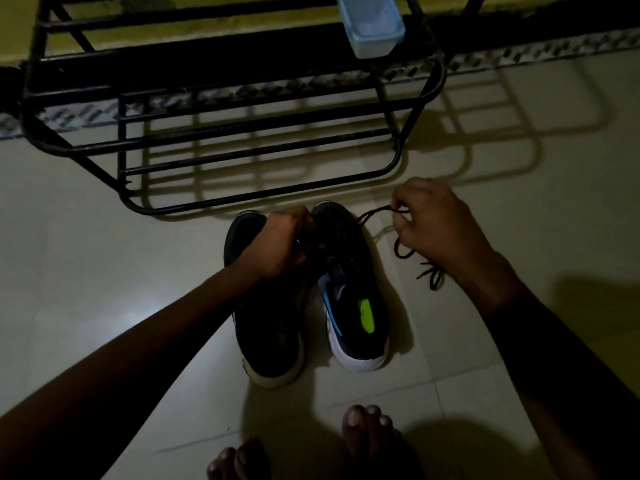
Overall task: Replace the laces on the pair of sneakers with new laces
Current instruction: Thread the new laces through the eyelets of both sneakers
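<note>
**Black lace drawn sideways out of the right sneaker**

Bare toes show at the bottom edge, on pale floor tiles. Just ahead of them the two sneakers stand side by side, touching, heels toward the person. The left sneaker is dark with a pale sole. The right sneaker is dark with a white heel, a blue stripe and a bright green patch inside.

The left hand reaches across the front of the left sneaker, its fingers curled down onto the lacing area of the right sneaker and gripping it there. It is too dark to tell whether any lace lies under those fingers.

The right hand is out to the right of the pair, above the floor, fingertips pinched together on a black lace. The lace runs in two strands from the sneaker's forward eyelets to that pinch. The rest drops below the hand in loose loops, and its ends lie beside the wrist.

Beyond the shoes stands a black metal shoe rack with barred shelves. A pale blue plastic container sits on an upper shelf at its right end.
</note>
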The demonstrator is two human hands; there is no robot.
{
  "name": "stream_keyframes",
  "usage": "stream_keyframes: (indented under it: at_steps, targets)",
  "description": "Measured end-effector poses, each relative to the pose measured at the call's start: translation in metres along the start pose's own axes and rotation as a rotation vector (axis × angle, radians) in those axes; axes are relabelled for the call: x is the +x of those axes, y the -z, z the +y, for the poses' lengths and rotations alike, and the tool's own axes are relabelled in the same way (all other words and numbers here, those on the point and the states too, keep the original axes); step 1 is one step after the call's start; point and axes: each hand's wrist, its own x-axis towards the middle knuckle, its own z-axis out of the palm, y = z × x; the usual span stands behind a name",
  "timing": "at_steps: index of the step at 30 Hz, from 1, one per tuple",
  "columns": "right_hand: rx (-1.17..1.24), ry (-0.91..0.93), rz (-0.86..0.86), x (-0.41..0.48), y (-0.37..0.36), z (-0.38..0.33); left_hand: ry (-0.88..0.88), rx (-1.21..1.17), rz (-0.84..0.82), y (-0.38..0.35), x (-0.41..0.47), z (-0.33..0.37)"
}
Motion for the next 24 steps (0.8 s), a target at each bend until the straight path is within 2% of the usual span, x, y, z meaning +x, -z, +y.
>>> stream_keyframes:
  at_steps: [2, 7, 11, 16, 20, 24]
  targets:
    - [-0.019, 0.101, -0.04, -0.004, -0.009, -0.005, 0.004, 0.005, -0.009, 0.0, -0.001, 0.0]
    - [0.27, 0.238, -0.036, -0.025, -0.025, -0.034, 0.046, 0.028, -0.016, 0.004, -0.002, -0.005]
    - [0.212, 0.371, -0.14, -0.03, -0.034, -0.052, 0.076, 0.101, 0.023, 0.006, -0.003, -0.011]
    - [0.058, 0.368, -0.252, -0.018, -0.038, -0.062, -0.005, 0.083, 0.011, 0.008, -0.001, -0.009]
    - [0.124, 0.374, -0.203, -0.016, -0.038, -0.062, -0.016, 0.04, 0.031, 0.004, 0.002, -0.008]
    - [0.222, 0.252, -0.068, -0.02, -0.017, -0.04, -0.015, 0.026, 0.03, 0.005, 0.002, -0.01]
